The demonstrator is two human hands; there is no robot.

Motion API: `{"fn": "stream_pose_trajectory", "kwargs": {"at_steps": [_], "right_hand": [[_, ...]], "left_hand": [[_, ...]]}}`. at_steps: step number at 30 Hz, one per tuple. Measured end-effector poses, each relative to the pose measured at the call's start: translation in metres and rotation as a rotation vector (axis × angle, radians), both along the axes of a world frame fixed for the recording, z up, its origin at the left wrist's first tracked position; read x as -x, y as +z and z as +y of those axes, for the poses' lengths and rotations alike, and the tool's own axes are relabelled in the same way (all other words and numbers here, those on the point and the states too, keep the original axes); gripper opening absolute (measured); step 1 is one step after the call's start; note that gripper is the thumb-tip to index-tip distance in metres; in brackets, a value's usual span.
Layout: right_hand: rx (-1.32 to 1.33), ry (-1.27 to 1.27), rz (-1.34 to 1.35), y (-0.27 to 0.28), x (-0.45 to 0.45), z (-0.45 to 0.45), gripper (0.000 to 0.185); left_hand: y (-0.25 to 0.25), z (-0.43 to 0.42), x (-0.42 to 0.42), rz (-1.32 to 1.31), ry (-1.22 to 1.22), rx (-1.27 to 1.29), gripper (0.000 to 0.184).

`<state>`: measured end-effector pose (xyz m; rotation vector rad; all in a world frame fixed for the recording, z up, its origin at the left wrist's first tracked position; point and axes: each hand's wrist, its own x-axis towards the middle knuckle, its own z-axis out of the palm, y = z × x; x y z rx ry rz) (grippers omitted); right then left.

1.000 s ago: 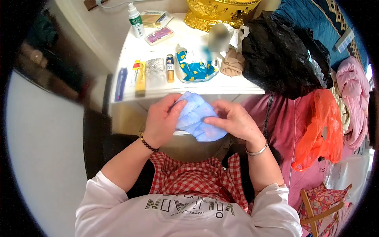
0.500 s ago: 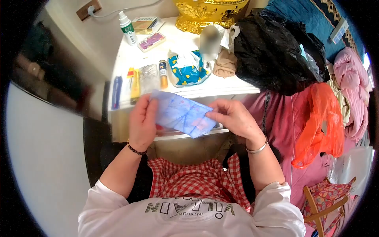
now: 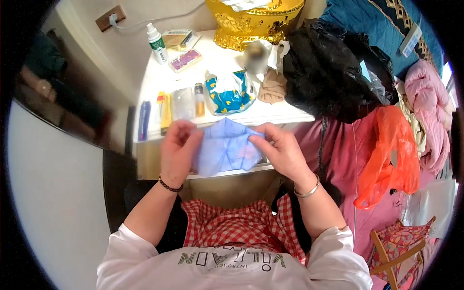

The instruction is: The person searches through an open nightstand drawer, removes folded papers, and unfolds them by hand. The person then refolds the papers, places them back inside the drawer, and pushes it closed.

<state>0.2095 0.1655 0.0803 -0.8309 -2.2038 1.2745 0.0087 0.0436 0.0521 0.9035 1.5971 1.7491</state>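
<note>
A thin, creased blue sheet (image 3: 224, 150) with faint pink marks is held between my two hands over the open drawer; whether it is cloth or plastic I cannot tell. The thumb and fingers of my right hand (image 3: 282, 150) pinch its right edge. At the left edge, my left hand (image 3: 179, 150) is closed, thumb against fingers, and slightly blurred. Just beyond the sheet, on the white tabletop (image 3: 241, 116), lie a blue wipes pack (image 3: 229, 94), a small bottle with an orange-brown lower part (image 3: 199, 99), a clear packet (image 3: 182, 102) and a yellow box (image 3: 166, 110).
Farther back stand a white-and-green spray bottle (image 3: 157, 46), a purple-topped case (image 3: 185, 61) and a gold ornate container (image 3: 253, 21). A black plastic bag (image 3: 333, 67) and a red plastic bag (image 3: 391, 159) lie to the right. A drawer front (image 3: 227, 174) sticks out below the tabletop.
The blue sheet has shifted from a slanted, flat rectangle to a more bunched shape with a raised peak. My left hand has moved slightly down and its fingers have shifted.
</note>
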Motion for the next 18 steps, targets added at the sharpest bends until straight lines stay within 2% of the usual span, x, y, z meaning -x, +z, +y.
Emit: {"fn": "stream_pose_trajectory", "kwargs": {"at_steps": [5,7,8,10,11,13,14,16,17,18], "right_hand": [[0.015,-0.056,0.078,0.000,0.002,0.000,0.019],[-0.019,-0.045,0.016,0.004,-0.001,0.000,0.017],[-0.018,-0.038,0.014,0.006,-0.001,0.001,0.017],[-0.578,0.140,0.017,0.009,0.000,-0.001,0.011],[-0.567,0.150,0.014,0.013,0.000,-0.006,0.011],[-0.698,0.332,-0.131,0.020,0.000,-0.015,0.012],[-0.693,0.342,-0.133,0.018,0.001,-0.017,0.012],[-0.705,0.392,-0.063,0.014,0.004,-0.021,0.010],[-0.677,0.381,0.011,0.013,0.005,-0.020,0.010],[-0.678,0.387,0.010,0.014,0.006,-0.017,0.010]], "left_hand": [[0.010,-0.003,0.005,-0.219,-0.049,0.097,0.015],[0.008,-0.001,-0.002,0.008,-0.036,-0.096,0.031],[0.012,-0.002,-0.003,0.007,-0.028,-0.095,0.031],[0.033,-0.002,-0.006,0.801,-0.064,-0.323,0.048],[0.037,-0.002,-0.008,0.795,-0.060,-0.309,0.048],[0.039,-0.001,-0.014,1.066,-0.285,-0.233,0.062],[0.036,-0.001,-0.017,1.060,-0.279,-0.225,0.062],[0.022,-0.001,-0.023,1.053,-0.516,-0.073,0.058],[0.011,0.001,-0.023,0.986,-0.536,-0.074,0.044],[0.010,0.000,-0.022,0.984,-0.531,-0.072,0.044]]}}
